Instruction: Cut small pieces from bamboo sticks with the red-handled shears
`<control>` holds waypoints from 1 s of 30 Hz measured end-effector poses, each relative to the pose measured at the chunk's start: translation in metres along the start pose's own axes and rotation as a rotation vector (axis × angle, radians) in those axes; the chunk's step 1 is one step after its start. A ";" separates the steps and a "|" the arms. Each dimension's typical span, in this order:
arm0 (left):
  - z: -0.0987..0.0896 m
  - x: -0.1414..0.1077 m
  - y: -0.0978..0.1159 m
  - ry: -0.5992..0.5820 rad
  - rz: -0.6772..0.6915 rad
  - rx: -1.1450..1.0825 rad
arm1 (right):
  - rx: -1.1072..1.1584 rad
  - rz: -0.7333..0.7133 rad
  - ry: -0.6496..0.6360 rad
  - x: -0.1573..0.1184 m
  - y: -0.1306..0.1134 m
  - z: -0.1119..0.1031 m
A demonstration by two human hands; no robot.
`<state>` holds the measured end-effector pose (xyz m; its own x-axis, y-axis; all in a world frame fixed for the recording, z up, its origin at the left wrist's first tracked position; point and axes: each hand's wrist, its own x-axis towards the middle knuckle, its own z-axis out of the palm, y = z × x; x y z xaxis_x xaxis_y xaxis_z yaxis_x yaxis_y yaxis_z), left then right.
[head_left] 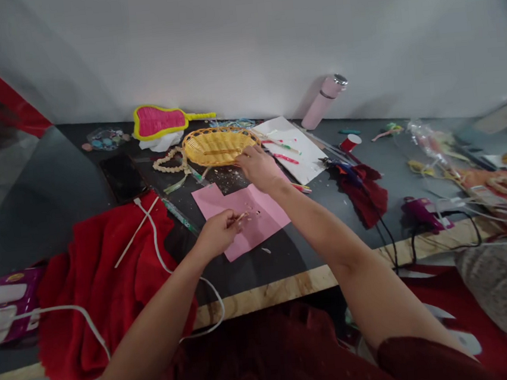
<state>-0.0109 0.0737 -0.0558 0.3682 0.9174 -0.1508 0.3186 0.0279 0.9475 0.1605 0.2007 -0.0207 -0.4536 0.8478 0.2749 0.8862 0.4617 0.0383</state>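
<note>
My left hand (219,232) is closed in a pinch over the pink paper (258,237), with a small pale stick-like piece (240,217) between thumb and finger. Tiny pale bits and one dark speck (258,212) lie on the paper beside it. Farther back, my right hand (258,167) is at the front right rim of a yellow woven basket (213,143), its fingers bent. What they hold, if anything, is hidden. Pale crumbs are scattered on the dark tabletop in front of the basket.
Left are a red cloth (109,275) with a white cable, a phone (123,175) and a beaded heart (168,165). A pink-and-yellow paddle shape (159,121) lies behind. Rightward are white paper (307,161), a pink bottle (323,102), a thread spool (350,142) and a purple glue gun (423,212).
</note>
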 end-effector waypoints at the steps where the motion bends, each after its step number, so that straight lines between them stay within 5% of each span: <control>1: 0.000 0.000 -0.001 0.005 0.006 0.019 | 0.004 0.017 0.034 0.005 0.002 0.000; 7: -0.002 0.001 -0.003 0.006 0.029 0.066 | 0.002 0.093 0.010 0.024 0.006 0.000; 11: -0.002 0.002 -0.003 0.020 0.024 0.058 | 0.064 0.005 0.028 0.019 -0.008 -0.003; 14: -0.002 0.002 -0.004 0.044 0.031 0.088 | 0.111 -0.099 -0.116 0.018 -0.025 0.002; 18: -0.002 0.003 -0.005 0.042 0.045 0.115 | 0.089 -0.011 -0.269 0.029 -0.043 0.018; 24: -0.002 0.002 -0.003 0.036 0.034 0.114 | 0.097 0.032 -0.263 0.043 -0.049 0.032; 30: -0.003 0.002 -0.001 0.024 0.040 0.103 | 0.149 0.015 -0.252 0.038 -0.045 0.015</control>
<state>-0.0130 0.0766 -0.0563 0.3616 0.9264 -0.1052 0.3921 -0.0487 0.9186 0.1020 0.2155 -0.0260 -0.4659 0.8844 0.0262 0.8780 0.4658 -0.1102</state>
